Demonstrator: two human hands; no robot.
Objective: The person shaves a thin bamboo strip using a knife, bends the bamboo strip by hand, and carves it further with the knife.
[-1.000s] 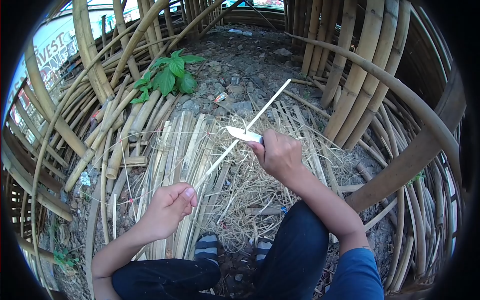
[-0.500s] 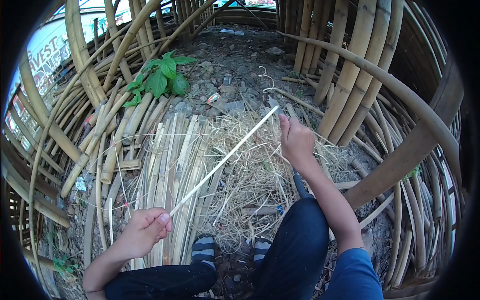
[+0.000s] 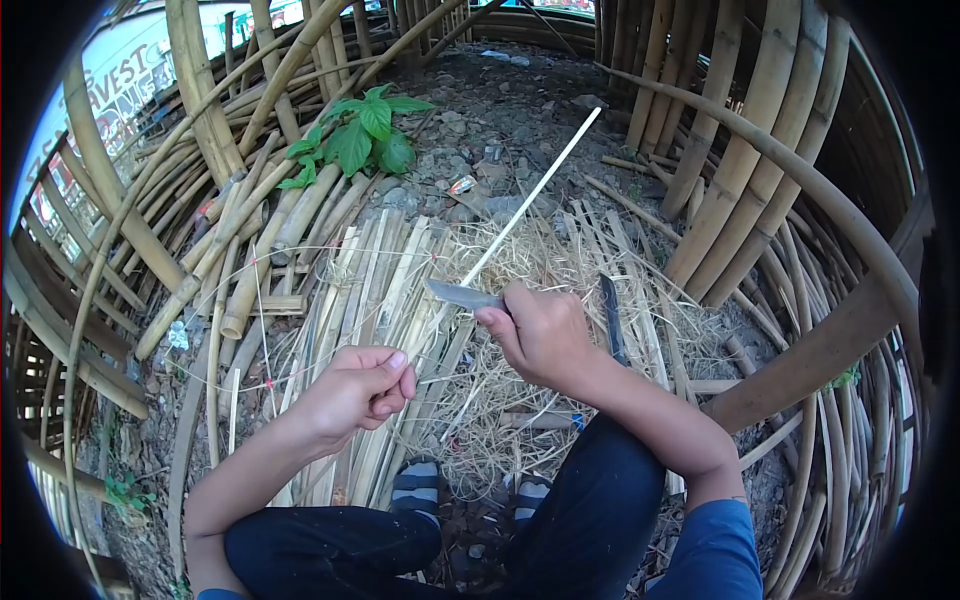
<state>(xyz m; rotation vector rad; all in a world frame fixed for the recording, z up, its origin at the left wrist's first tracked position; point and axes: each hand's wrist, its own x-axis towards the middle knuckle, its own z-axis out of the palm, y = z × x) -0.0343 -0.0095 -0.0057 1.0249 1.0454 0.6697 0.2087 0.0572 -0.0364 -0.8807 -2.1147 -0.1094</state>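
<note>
My left hand (image 3: 355, 398) is closed, thumb against bent fingers, at the lower end of a thin pale bamboo strip (image 3: 540, 187). The strip slants up and away to the right, its far end free over the stony ground. Wrapped in my right hand (image 3: 545, 335) is a knife (image 3: 466, 294), its grey blade pointing left and crossing the strip in this view, a short way beyond my left hand. The handle is hidden by my fingers. Below both hands lie split bamboo slats (image 3: 385, 270) and a heap of curly shavings (image 3: 500, 400).
A dark, narrow object (image 3: 612, 318) lies beside my right forearm. Bamboo poles (image 3: 750, 150) stand at the right, and a bent pole (image 3: 800, 175) arches across there. More poles (image 3: 225, 215) are piled at the left near a green leafy plant (image 3: 360, 135). My socked feet (image 3: 416, 490) are below.
My right hand has come down and left along the strip with the knife, whose blade has swung from pointing up to pointing left. The strip's far end now sticks out beyond it. The view shifted slightly.
</note>
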